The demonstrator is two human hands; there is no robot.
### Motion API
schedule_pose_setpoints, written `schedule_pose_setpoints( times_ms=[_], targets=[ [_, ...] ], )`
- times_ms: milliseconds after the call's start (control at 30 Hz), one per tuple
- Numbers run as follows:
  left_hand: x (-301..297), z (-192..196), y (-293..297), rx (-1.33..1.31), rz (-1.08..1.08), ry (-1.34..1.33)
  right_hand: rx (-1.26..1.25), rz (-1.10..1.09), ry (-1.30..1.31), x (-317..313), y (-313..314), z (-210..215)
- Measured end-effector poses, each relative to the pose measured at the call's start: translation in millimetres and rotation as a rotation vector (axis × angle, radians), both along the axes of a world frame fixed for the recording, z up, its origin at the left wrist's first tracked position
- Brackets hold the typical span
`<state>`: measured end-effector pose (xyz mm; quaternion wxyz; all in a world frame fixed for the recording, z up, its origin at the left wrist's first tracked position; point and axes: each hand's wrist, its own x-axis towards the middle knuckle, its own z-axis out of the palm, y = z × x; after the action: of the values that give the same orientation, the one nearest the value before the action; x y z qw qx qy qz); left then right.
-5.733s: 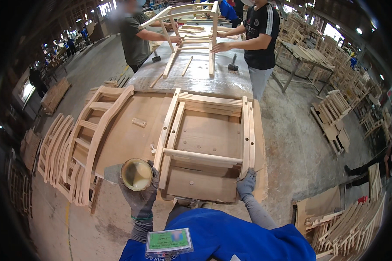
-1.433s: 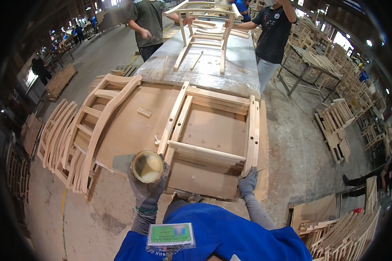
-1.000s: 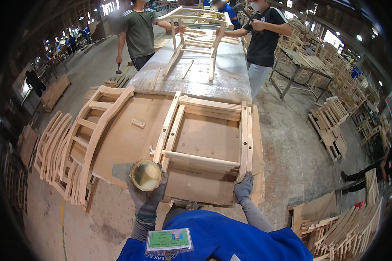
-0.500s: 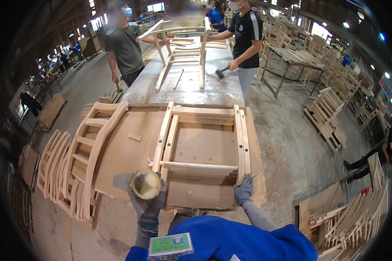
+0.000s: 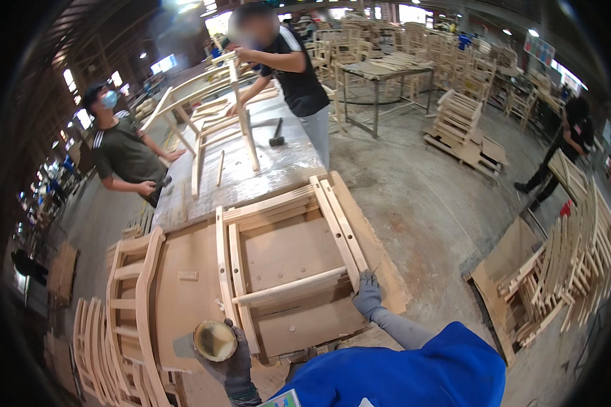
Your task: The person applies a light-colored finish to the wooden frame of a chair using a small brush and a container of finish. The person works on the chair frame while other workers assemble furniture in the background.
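Observation:
My left hand (image 5: 232,363), in a grey glove, is closed around a round cup (image 5: 215,340) of pale, glue-like liquid. It is beside the lower left end of a wooden chair frame (image 5: 293,285) that lies on the cardboard-covered table. The frame has paired side rails with dark holes, and crosspieces between them. My gloved right hand (image 5: 368,296) is closed on the near end of the right rails; its fingertips are partly hidden. Left of the frame lies a small wooden block (image 5: 188,276) with holes.
Curved chair backs (image 5: 142,305) lean at the left table edge. Beyond, two co-workers stand at a plastic-covered table (image 5: 251,180) with an upright chair frame (image 5: 243,122) and a hammer (image 5: 276,139). Stacked chair parts (image 5: 557,271) stand at the right.
My view has swung to the right. The far right co-worker has put the hammer down on the table and now leans over the chair frame, hands on it. My hands keep their places.

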<state>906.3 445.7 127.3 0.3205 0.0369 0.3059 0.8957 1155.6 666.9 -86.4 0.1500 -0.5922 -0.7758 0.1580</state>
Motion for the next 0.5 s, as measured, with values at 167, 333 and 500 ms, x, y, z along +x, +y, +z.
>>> schedule_pose_setpoints(
  times_ms=[167, 333, 500],
  targets=[
    [-8.4, -5.6, -1.5, 0.101, -0.070, -0.176, -0.010, -0.020, 0.017, 1.4, -1.6, 4.4],
    [0.7, 4.4, 0.8, 0.115, -0.110, -0.200, -0.014, -0.019, 0.002, 2.3, -0.8, 4.6],
    [6.1, 13.4, 2.6, 0.116, -0.084, -0.306, 0.027, 0.010, 0.017, -0.3, 1.8, -1.1]
  ],
)
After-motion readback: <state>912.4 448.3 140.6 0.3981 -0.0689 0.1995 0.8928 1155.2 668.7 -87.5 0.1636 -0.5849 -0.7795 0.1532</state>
